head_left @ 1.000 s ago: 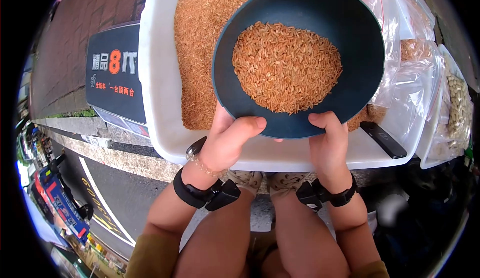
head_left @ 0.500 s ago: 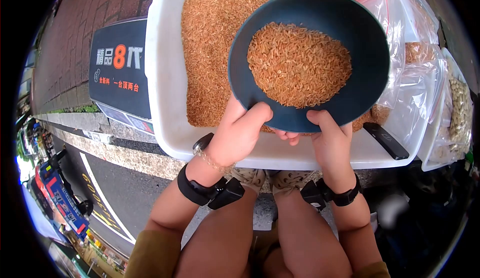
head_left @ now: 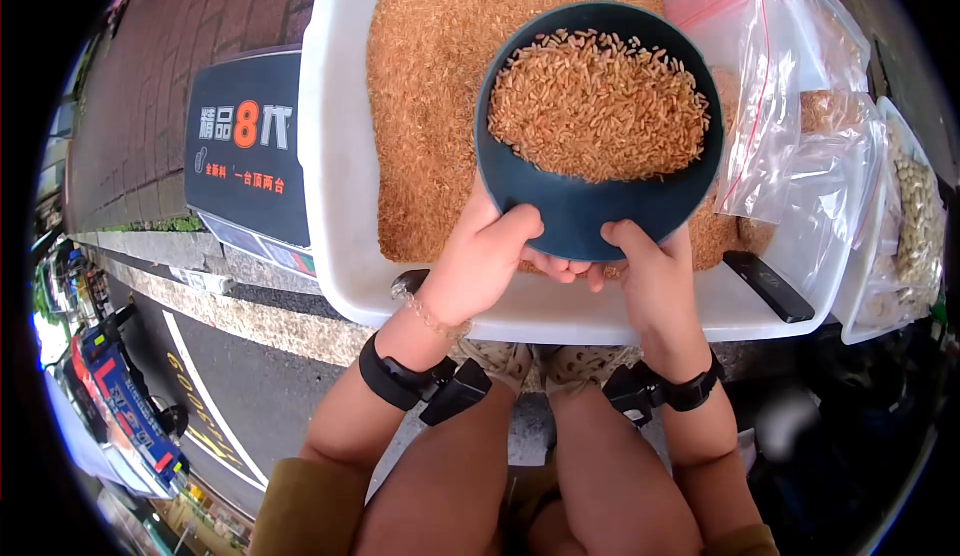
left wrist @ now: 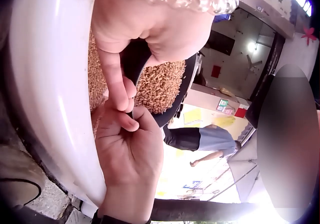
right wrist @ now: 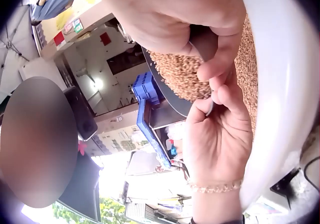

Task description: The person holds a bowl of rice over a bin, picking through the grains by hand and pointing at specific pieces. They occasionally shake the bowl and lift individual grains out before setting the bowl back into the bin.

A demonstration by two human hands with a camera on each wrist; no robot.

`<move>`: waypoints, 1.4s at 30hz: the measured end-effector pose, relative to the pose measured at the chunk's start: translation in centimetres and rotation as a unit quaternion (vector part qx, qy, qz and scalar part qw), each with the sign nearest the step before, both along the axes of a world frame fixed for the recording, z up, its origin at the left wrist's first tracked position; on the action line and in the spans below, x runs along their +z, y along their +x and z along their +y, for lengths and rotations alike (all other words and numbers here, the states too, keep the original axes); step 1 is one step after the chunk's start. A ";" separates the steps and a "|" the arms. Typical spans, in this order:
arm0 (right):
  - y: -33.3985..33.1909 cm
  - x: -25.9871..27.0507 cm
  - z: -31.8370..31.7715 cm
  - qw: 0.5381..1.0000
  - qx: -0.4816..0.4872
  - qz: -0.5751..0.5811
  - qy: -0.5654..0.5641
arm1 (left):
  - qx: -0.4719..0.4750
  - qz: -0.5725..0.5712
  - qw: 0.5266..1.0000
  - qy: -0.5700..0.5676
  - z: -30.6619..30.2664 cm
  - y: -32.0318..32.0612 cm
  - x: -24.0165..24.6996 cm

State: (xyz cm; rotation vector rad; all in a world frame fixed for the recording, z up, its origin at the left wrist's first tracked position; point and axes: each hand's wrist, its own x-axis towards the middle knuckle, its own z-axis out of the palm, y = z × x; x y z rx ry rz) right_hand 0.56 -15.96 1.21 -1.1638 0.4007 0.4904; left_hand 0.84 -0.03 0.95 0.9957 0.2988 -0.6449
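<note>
A dark blue-green round bowl (head_left: 575,211) holds a heap of reddish-brown rice grains (head_left: 600,106), gathered toward its far side. My left hand (head_left: 485,261) grips the near-left rim, thumb on the inside and fingers underneath. At the near-right rim, my right hand (head_left: 655,286) holds the bowl in the same way. The fingers of both hands come close together below the near rim, seen also in the left wrist view. Beneath the bowl is a white plastic tub (head_left: 340,136) with a broad layer of similar grain (head_left: 425,126).
Clear zip bags (head_left: 765,146) lie over the tub's right side, beside a slim black object (head_left: 768,286). A tray of pale beans (head_left: 915,206) stands farther right. Left of the tub is a black printed box (head_left: 250,146). A person (left wrist: 215,138) appears in the left wrist view's background.
Both hands have moved the bowl away from the head camera and tipped it, far rim downward. The grain inside has spread toward the far rim.
</note>
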 end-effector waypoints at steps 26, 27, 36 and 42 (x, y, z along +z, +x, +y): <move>-0.4 0.7 -0.6 0.996 -0.071 0.053 0.011 | 0.016 -0.066 0.996 -0.051 -0.4 -0.9 0.8; -0.1 1.1 -0.6 0.997 -0.054 0.052 0.026 | 0.017 -0.061 0.997 -0.041 -0.4 -1.0 0.8; -0.4 1.4 -0.4 0.995 -0.066 0.063 0.037 | 0.037 -0.091 0.992 -0.074 -0.2 -1.4 1.2; -0.7 0.8 -1.2 0.996 -0.038 0.050 0.056 | 0.059 -0.102 0.992 -0.048 -0.3 -1.9 1.1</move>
